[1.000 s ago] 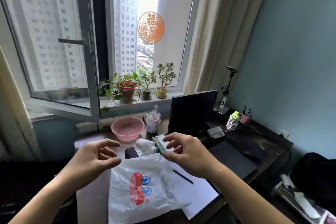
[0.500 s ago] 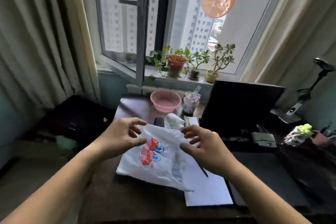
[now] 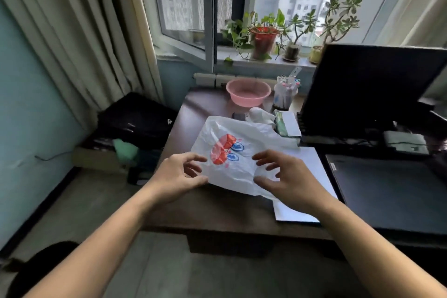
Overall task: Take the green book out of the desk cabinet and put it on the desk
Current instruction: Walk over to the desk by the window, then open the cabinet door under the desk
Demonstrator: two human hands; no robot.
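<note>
My left hand [image 3: 180,175] and my right hand [image 3: 286,178] hover over the near part of the dark wooden desk [image 3: 217,210], fingers spread, holding nothing. Between and just beyond them lies a crumpled white plastic bag [image 3: 232,152] with a red and blue print. A book with a green and white cover [image 3: 286,123] lies flat on the desk behind the bag, beside the monitor. The desk cabinet is not in view; only a dark panel under the desktop's front edge [image 3: 229,242] shows.
A black monitor [image 3: 367,87] stands at the right, with a dark mat [image 3: 391,191] in front. A pink basin [image 3: 248,92], a pen holder [image 3: 285,93] and white paper [image 3: 307,176] are on the desk. Potted plants [image 3: 263,36] line the sill. A black bag [image 3: 135,118] lies on the floor left.
The view has swung left and tilted down, showing the desk's front edge and floor. Both hands have drawn back toward me and lowered, staying open over the near edge of the plastic bag.
</note>
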